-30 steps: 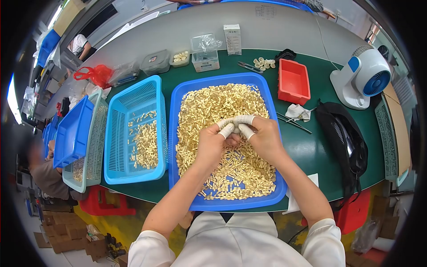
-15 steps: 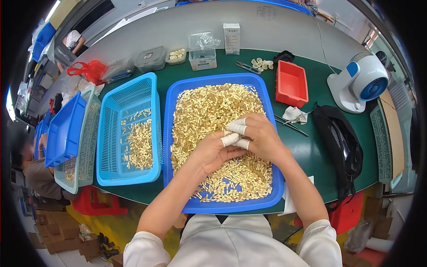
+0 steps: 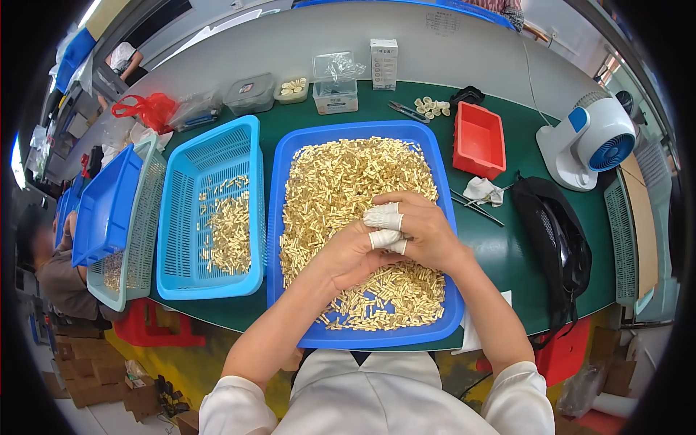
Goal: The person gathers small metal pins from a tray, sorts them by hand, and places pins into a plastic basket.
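Observation:
Over the blue tray [image 3: 453, 290] my left hand [image 3: 355, 254] and my right hand [image 3: 420, 230] meet, fingertips pressed together. White finger cots cover several of the fingertips. Whatever the fingers pinch between them is hidden or too small to make out. Beneath and around both hands lies a heap of small gold-coloured metal pieces [image 3: 348, 174], thinner near the tray's front, where blue bottom shows through. Left of the tray, a light-blue basket [image 3: 181, 254] holds a smaller pile of similar pieces [image 3: 230, 235].
To the right are a red bin [image 3: 479, 145], tweezers [image 3: 478, 208], a crumpled white cloth [image 3: 484, 191], a black bag [image 3: 547, 239] and a white fan [image 3: 580, 145]. Clear containers [image 3: 249, 96] line the back. Another person [image 3: 61, 275] sits at far left beside stacked baskets [image 3: 138, 239].
My hands stay together over the heap; the fingers have shifted, with the right hand's fingers now curled further over the left fingertips. The whole view has moved slightly.

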A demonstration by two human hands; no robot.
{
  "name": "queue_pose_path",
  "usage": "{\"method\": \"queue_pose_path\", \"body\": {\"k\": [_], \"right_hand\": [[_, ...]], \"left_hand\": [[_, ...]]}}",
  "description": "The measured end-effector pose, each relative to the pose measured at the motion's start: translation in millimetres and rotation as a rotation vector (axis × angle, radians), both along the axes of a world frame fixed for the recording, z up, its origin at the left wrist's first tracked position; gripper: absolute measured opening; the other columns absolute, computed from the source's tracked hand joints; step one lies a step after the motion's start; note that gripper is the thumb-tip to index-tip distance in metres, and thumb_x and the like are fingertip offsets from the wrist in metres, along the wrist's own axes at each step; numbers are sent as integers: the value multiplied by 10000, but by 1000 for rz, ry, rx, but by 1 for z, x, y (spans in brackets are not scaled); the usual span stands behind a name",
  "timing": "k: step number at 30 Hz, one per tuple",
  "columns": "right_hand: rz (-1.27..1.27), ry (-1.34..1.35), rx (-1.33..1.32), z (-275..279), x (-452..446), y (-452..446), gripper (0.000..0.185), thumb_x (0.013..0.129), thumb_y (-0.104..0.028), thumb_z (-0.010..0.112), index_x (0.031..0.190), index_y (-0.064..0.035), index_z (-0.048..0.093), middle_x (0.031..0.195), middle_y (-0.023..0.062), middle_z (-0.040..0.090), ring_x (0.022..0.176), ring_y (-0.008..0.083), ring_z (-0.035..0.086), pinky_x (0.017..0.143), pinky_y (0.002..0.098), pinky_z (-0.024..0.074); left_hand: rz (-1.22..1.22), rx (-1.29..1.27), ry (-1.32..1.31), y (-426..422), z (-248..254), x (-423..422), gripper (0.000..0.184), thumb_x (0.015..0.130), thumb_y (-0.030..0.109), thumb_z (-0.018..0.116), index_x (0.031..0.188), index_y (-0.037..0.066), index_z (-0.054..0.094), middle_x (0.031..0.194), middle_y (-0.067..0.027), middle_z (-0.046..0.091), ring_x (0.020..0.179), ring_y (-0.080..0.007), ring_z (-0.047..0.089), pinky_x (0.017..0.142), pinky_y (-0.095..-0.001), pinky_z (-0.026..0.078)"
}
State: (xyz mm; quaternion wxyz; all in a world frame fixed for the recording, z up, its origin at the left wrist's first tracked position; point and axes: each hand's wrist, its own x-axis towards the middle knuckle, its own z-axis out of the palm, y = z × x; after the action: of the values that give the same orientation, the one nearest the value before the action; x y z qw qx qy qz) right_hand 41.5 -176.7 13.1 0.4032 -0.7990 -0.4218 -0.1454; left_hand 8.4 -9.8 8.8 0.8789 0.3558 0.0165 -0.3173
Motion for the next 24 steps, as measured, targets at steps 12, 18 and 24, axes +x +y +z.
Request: {"method": "queue_pose_path", "body": {"k": [12, 18, 24], "right_hand": [[-87, -73, -77, 11, 2, -6, 355, 684, -113, 750, 1032, -85, 689, 1039, 98, 662, 1011, 274, 617, 848, 381, 492], [-105, -84, -100, 7, 5, -11, 360, 709, -150, 745, 1057, -80, 681, 1048, 102, 661, 1008, 279, 616, 847, 381, 490], [-79, -17, -84, 6, 5, -11, 342, 736, -170, 732, 1061, -79, 679, 1064, 111, 658, 1023, 286, 611, 852, 379, 489]], "left_hand": [[71, 174, -8, 7, -10, 9, 229, 909, 125, 589, 1102, 2, 590, 1090, -94, 613, 1027, -224, 604, 936, -415, 492], [80, 37, 37, 8, -9, 10, 230, 915, 124, 578, 1100, -13, 585, 1084, -110, 614, 1025, -232, 608, 953, -427, 494], [58, -15, 59, 8, -9, 9, 224, 919, 116, 568, 1094, -23, 585, 1074, -117, 617, 1021, -237, 613, 949, -437, 500]]}}
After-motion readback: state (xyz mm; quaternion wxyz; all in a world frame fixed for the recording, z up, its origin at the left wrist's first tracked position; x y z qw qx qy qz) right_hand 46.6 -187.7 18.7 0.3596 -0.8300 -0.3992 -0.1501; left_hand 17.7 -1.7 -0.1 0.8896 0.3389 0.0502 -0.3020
